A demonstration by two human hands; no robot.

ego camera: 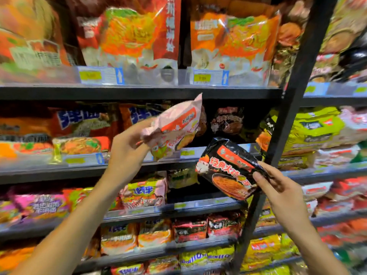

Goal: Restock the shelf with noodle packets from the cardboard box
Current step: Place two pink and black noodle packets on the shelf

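Note:
My left hand [127,149] grips a pink and white noodle packet [176,126] by its lower left corner, raised in front of the second shelf [83,171]. A black noodle packet [228,171] with red lettering is pinched at its right edge by my right hand [278,187], tilted and held lower, just left of the dark upright post [294,108]. Behind both packets is a dark gap [228,124] on the second shelf, with one dark packet at its back. The cardboard box is out of view.
Black shelves packed with noodle packets fill the view: large orange bags [135,36] on top, orange and blue packets [79,124] at left, pink and yellow ones [143,193] below. Yellow price tags [202,77] line the shelf edges. Another bay [327,135] stands right of the post.

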